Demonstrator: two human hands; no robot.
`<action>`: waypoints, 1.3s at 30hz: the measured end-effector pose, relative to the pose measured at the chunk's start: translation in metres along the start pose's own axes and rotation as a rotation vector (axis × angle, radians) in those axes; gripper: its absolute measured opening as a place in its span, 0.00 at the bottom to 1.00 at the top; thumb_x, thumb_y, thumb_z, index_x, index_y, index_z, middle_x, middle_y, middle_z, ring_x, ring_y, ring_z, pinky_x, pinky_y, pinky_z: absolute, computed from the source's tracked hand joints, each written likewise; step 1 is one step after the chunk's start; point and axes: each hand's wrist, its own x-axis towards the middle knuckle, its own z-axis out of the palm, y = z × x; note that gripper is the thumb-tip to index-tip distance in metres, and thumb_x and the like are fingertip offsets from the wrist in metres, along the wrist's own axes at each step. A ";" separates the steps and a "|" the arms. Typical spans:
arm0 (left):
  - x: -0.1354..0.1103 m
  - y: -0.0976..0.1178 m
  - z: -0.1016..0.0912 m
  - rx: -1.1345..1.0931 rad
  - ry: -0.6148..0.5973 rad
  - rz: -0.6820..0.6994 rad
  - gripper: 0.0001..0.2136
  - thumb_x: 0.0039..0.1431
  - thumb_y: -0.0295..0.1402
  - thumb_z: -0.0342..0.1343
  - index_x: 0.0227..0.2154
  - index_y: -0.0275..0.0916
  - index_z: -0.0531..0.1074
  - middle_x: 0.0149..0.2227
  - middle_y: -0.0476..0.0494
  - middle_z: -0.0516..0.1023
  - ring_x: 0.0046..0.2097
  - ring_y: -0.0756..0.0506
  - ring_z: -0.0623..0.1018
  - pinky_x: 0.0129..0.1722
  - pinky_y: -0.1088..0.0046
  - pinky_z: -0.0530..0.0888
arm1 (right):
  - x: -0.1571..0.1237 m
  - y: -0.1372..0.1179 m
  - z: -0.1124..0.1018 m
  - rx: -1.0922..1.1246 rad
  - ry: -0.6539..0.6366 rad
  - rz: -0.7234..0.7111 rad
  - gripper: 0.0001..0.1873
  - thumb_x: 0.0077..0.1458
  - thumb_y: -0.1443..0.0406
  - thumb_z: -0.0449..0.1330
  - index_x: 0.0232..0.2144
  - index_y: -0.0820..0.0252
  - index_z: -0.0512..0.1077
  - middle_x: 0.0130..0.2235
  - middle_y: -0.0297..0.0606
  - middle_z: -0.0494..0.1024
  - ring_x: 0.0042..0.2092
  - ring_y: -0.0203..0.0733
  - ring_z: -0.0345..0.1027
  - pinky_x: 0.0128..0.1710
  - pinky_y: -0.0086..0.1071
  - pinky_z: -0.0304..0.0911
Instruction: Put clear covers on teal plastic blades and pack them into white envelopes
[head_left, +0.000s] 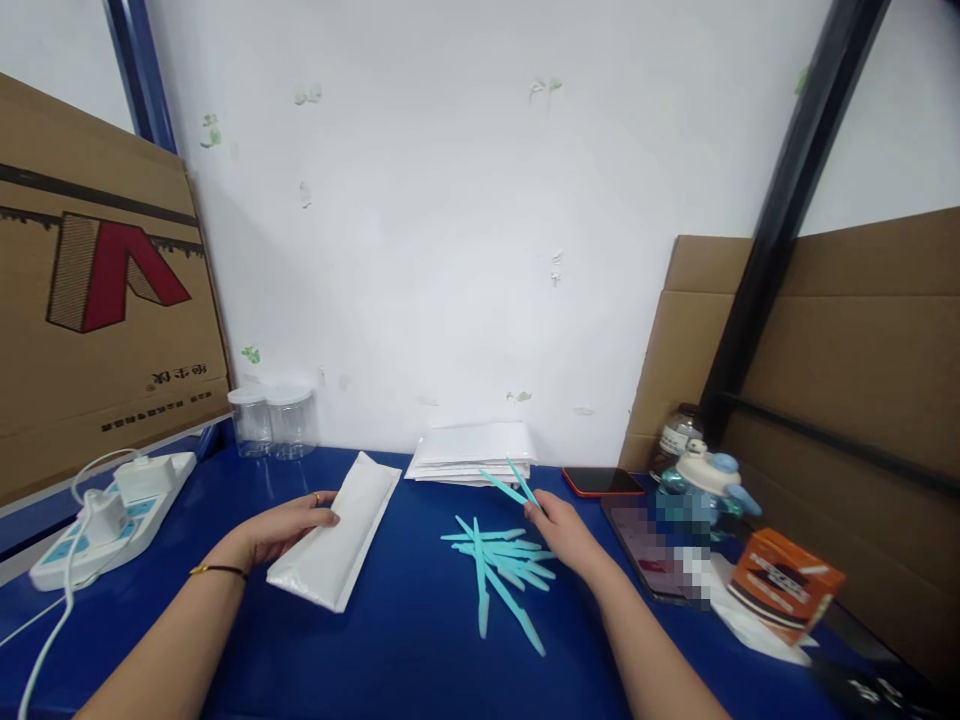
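My left hand (292, 527) is closed on the long side of a white padded envelope (343, 535), thumb on top, holding it tilted above the blue table. In my right hand (559, 530) two slim turquoise eyebrow razors (517, 485) are pinched between thumb and fingers, their far ends spread apart. Just left of and below that hand lies a loose pile of several more turquoise eyebrow razors (495, 560), crossing one another on the table. Behind the pile, a stack of white padded envelopes (472, 448) lies against the wall.
At left are a white power strip (154, 510) with plugs and two clear jars (291, 425). On the right stand a phone (604, 482), a larger dark-screened device (641, 550), a teal bottle (701, 490) and an orange box (784, 585). Cardboard (97, 300) flanks the table (420, 650).
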 end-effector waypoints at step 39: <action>0.048 0.021 0.234 1.436 -0.028 0.731 0.14 0.51 0.25 0.48 0.41 0.29 0.69 0.40 0.29 0.73 0.42 0.35 0.73 0.38 0.59 0.72 | -0.011 -0.027 0.020 -0.348 -0.288 -0.195 0.14 0.38 0.70 0.55 0.33 0.62 0.67 0.37 0.42 0.69 0.38 0.43 0.63 0.37 0.31 0.57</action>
